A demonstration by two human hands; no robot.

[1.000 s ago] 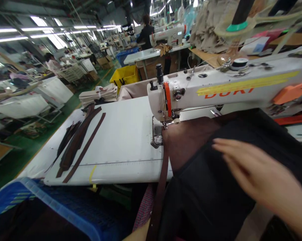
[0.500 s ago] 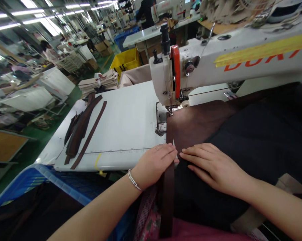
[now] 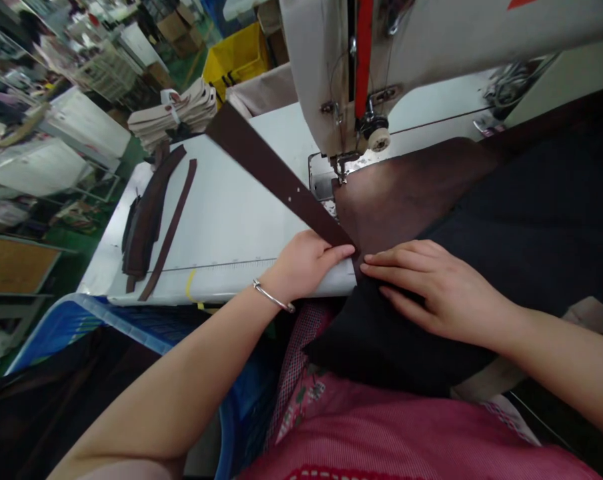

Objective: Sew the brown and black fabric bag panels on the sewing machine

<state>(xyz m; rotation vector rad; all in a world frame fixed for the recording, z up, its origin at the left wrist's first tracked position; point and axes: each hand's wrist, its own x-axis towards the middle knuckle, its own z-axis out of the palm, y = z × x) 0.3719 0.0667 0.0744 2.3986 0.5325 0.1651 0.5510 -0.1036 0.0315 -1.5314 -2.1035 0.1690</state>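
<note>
My left hand pinches a dark brown strip near its lower end, thumb on top. The strip slants up and to the left over the white table, with a few small pale holes or spots in it. Flat on a large dark piece of material rests my right hand, fingers stretched out, fingertips close to the left thumb. The piece's brown part reaches under the presser foot of the sewing machine. Where strip and brown piece meet, I cannot tell whether they are joined.
More brown strips lie at the left of the white table. A blue basket with dark material stands below its left front edge. Behind are a stack of beige pieces and a yellow bin.
The strip, which hung down towards my lap under my left hand, is now swung up and left over the table. My right hand stays on the dark piece. The view has tilted downward.
</note>
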